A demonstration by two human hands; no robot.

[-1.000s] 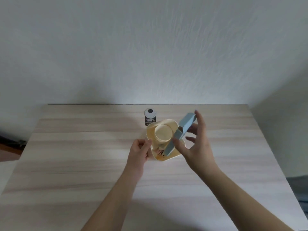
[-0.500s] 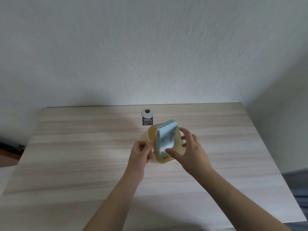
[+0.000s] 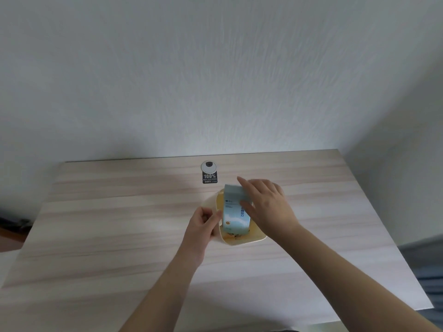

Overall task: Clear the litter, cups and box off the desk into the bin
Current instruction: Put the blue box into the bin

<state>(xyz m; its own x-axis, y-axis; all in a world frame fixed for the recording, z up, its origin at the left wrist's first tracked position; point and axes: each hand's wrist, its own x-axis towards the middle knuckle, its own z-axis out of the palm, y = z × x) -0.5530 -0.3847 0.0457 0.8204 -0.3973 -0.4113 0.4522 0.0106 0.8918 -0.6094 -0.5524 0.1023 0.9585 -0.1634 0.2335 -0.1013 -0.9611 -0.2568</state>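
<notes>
A small cream-yellow bin [image 3: 242, 241] stands on the wooden desk [image 3: 119, 224] near its middle. A light blue box [image 3: 233, 214] sits tilted inside the bin, its top end sticking out above the rim. My right hand [image 3: 266, 207] lies over the box's right side, thumb on its face and fingers round its far edge. My left hand [image 3: 202, 226] pinches the bin's left rim. The box hides most of what lies in the bin; a bit of litter shows at its lower end.
A round grey cable cap [image 3: 208, 166] with a black 100% sticker [image 3: 210, 178] lies near the desk's back edge. A white wall rises behind the desk. The desk's right edge [image 3: 374, 224] drops to the floor.
My right hand has tipped the blue box from upright at the bin's side down into the bin and moved over it. My left hand has stayed on the rim.
</notes>
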